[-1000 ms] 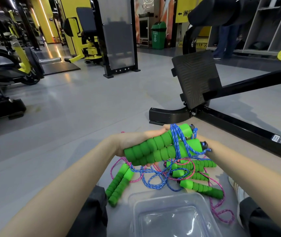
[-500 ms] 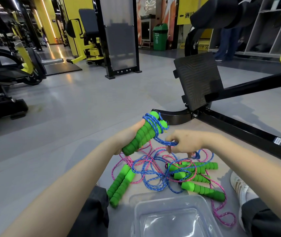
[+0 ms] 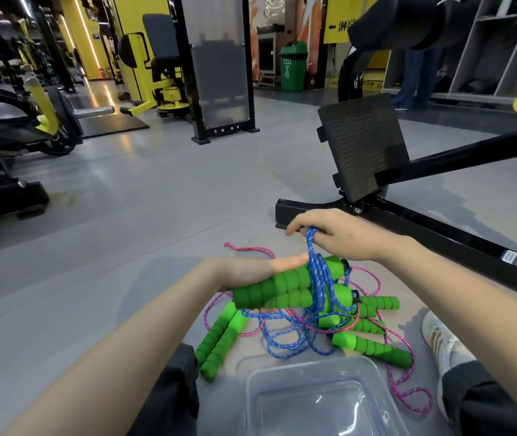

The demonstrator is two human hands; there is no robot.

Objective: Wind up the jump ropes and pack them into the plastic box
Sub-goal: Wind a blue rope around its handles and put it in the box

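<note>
My left hand [image 3: 251, 270] grips two green foam handles [image 3: 282, 291] held side by side and roughly level, their caps pointing right. Blue rope [image 3: 318, 278] is wound around them in several turns. My right hand [image 3: 332, 236] hovers just above and pinches that blue rope, pulling it up taut. Loose blue rope [image 3: 285, 341] trails down to the floor. More green handles [image 3: 219, 338] and pink rope [image 3: 408, 391] lie tangled on the floor below. The clear plastic box [image 3: 320, 401] stands open at the bottom centre, nothing inside it.
A black gym machine with a ribbed footplate [image 3: 361, 146] and a long base bar [image 3: 439, 237] lies just beyond my hands. My white shoe [image 3: 439, 341] and dark trouser legs frame the pile. Grey floor [image 3: 125, 231] stretches left toward yellow machines.
My left hand has tipped the handle pair from upright back to nearly level. My right hand has risen from the floor pile with the blue rope, carrying it over the handles.
</note>
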